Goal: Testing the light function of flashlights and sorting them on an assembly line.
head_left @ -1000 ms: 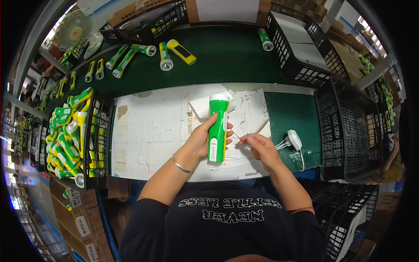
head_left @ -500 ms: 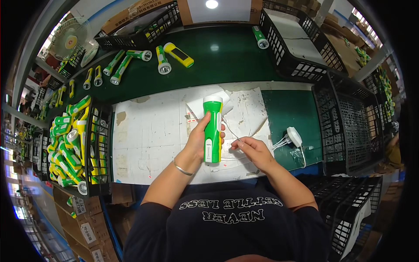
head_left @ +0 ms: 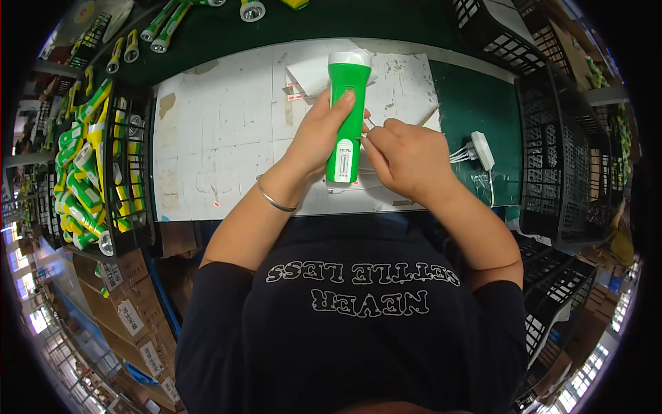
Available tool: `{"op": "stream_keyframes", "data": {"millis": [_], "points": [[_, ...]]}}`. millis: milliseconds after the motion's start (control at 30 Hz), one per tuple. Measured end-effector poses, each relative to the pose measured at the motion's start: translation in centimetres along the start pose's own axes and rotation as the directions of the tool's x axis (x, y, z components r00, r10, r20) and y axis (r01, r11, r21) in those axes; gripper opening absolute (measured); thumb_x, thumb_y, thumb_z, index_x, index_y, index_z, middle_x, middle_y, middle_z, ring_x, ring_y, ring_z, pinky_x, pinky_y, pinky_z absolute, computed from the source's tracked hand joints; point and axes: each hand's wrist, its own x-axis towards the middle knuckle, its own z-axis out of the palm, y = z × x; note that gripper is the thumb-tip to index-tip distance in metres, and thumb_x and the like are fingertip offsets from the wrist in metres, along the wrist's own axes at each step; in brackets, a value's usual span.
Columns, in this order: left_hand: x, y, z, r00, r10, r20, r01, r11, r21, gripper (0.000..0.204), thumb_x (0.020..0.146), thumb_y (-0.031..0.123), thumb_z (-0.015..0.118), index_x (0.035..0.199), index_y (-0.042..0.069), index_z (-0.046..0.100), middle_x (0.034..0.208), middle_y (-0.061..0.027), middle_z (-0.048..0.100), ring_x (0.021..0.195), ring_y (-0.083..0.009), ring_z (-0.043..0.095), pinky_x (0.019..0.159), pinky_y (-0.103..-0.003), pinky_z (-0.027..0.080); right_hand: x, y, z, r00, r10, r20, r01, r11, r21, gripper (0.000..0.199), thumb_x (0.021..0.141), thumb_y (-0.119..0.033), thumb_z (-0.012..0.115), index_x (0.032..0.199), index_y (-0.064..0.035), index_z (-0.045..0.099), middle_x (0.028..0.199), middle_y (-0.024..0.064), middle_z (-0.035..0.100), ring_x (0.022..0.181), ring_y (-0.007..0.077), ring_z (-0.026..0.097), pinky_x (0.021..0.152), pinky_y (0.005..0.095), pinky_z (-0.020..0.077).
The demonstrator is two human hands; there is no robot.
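Flashlight held over white work mat

Flashlight is bright green plastic, long boxy body, white lens ring at the far end pointing away from the person, small pale label patch with a dark mark near the near end. It lies lengthwise over the white work mat, roughly centre of the bench, tilted slightly so the head end sits higher in the head view. Left hand is wrapped around the body from the left side, fingers curled closed on it, thumb lying along the top face toward the head. Thin metal bangle on that wrist. Right hand is closed in a loose fist just beside the flashlight's right edge near the label end, fingertips pinched together at the casing; what it pinches is too small to tell. White paper sheet lies under the flashlight head. White plug with cable sits on the green bench surface just right of the right hand. Black wire crate on the left is packed with green and yellow flashlights. More flashlights lie loose at the far edge of the bench. Black wire baskets stand on the right. Person wears a dark shirt with pale lettering
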Motion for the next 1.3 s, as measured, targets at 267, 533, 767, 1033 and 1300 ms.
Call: {"op": "stream_keyframes", "data": {"millis": [267,533,767,1033,1300], "points": [[0.8,0.7,-2.2,0.986,-0.030,-0.166,0.021,0.998,-0.061,0.047,0.094,0.048,0.034,0.109,0.006,0.048,0.089,-0.0100,0.057,0.071,-0.0156,0.055,0.061,-0.029,0.048,-1.1,-3.3,-0.4,0.948,-0.317,0.038,0.297,0.920,0.258,0.019,0.072,-0.023,0.065,0.062,-0.0137,0.051,0.058,0.0035,0.046,0.046,0.0217,0.049,0.042,0.0326,0.0397],[0.2,0.3,-0.9,0.999,0.041,0.031,-0.036,0.988,-0.151,0.031,0.091,0.030,0.050,0.108,0.005,0.044,0.087,-0.0072,0.055,0.076,-0.0127,0.055,0.064,-0.025,0.048,1.2,-0.4,2.3,0.943,0.300,0.146,-0.330,0.773,0.542,0.038,0.072,-0.030,0.071,0.063,-0.0068,0.043,0.056,0.0054,0.045,0.050,0.0223,0.046,0.047,0.0337,0.0371],[-0.9,1.0,-1.9,0.999,0.038,-0.038,-0.023,0.936,0.352,0.041,0.089,0.034,0.054,0.113,0.002,0.045,0.090,-0.0064,0.057,0.078,-0.0115,0.053,0.069,-0.027,0.045,2.6,3.5,0.7,0.901,0.399,0.167,-0.380,0.545,0.748,0.038,0.078,-0.020,0.068,0.057,-0.0040,0.041,0.060,-0.0008,0.042,0.058,0.0075,0.037,0.050,0.0247,0.0313],[-3.4,3.5,-1.7,0.925,0.230,0.302,-0.317,0.032,0.948,0.045,0.074,0.018,0.066,0.114,0.009,0.049,0.103,-0.0117,0.059,0.089,-0.0305,0.059,0.075,-0.036,0.049,2.9,5.3,-1.5,0.873,0.138,0.468,-0.466,0.523,0.714,0.057,0.067,-0.019,0.076,0.118,-0.0118,0.051,0.086,-0.0017,0.049,0.058,0.0014,0.032,0.050,0.0149,0.0276],[-5.8,7.1,-5.3,0.985,0.042,0.169,-0.163,-0.116,0.980,0.040,0.069,0.017,0.066,0.105,0.007,0.051,0.084,-0.0120,0.061,0.080,-0.0299,0.060,0.069,-0.038,0.048,2.5,5.8,-1.5,0.889,0.140,0.436,-0.451,0.434,0.780,0.068,0.063,-0.006,0.075,0.123,-0.0100,0.045,0.094,0.0022,0.054,0.050,-0.0006,0.024,0.046,0.0145,0.0249]]}}
